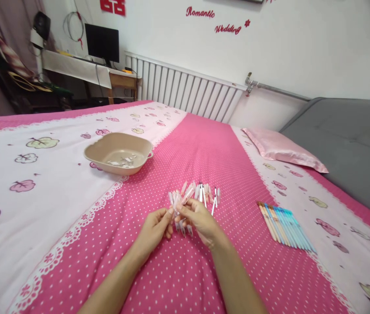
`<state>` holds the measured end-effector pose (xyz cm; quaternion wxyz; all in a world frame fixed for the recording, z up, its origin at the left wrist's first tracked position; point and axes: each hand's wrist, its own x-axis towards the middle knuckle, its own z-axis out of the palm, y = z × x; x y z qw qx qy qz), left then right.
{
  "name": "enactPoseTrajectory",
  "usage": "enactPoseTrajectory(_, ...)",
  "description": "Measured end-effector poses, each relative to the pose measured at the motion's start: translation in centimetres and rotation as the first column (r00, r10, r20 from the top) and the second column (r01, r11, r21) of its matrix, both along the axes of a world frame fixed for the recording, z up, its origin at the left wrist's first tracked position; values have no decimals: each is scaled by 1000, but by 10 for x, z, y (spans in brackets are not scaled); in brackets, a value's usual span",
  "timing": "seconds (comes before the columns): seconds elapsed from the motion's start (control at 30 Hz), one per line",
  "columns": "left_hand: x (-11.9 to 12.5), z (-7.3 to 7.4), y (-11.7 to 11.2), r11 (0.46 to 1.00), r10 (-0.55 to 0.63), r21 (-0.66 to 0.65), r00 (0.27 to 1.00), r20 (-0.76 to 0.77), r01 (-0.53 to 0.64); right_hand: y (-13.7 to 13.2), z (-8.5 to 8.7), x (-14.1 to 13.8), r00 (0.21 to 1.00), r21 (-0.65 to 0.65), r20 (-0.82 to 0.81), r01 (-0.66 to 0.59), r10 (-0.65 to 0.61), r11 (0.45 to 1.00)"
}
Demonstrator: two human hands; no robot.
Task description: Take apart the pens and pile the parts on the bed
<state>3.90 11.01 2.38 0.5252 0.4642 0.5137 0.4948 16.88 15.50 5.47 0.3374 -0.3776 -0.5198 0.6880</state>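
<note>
Translucent pink, a plastic tube point(188, 195) is pinched in our right hand point(201, 218) beside our curled left hand point(155, 224), whose grip we cannot tell. Slim pink and white sticks point(201, 192) lie close by; rightward, blue-and-tan pens point(285, 224) in a row; farther, a beige plastic basin point(103, 150).

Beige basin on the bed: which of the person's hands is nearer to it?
Left. The left hand is on the near side of the basin, a bit to its right; the right hand is farther right.
</note>
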Motion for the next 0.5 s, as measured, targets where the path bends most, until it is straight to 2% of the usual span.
enactPoseTrajectory(0.07, 0, -1, 0, 1000, -14, -7, 1000, 4, 14, 6, 2, 9, 996, 38, 77, 47, -49, 998)
enactPoseTrajectory(0.13, 0, -3, -1, 999, -31, -11, 999, 5, 31, 16, 3, 25, 953, 136, 245, 146, -176, 980)
enactPoseTrajectory(0.17, 0, -3, -1, 999, -42, -11, 999, 0, 42, 21, 2, 35, 895, 226, 349, 206, -276, 952)
enactPoseTrajectory(0.23, 0, -4, -1, 998, -59, -9, 998, -19, 58, 31, -1, 53, 671, 447, 557, 255, -490, 857)
enactPoseTrajectory(0.27, 0, -5, -1, 998, -61, -9, 998, -29, 61, 34, -3, 61, 535, 513, 649, 217, -541, 830)
enactPoseTrajectory(0.33, 0, -5, 0, 998, -58, -9, 997, -44, 57, 39, -7, 72, 329, 535, 774, 118, -541, 837)
enactPoseTrajectory(0.4, -1, -6, 0, 998, -55, -4, 997, -54, 55, 39, -7, 77, 220, 504, 835, 60, -504, 862)
enactPoseTrajectory(0.5, -1, -7, 0, 999, -54, 3, 997, -57, 54, 34, -2, 72, 136, 514, 846, 52, -516, 856)
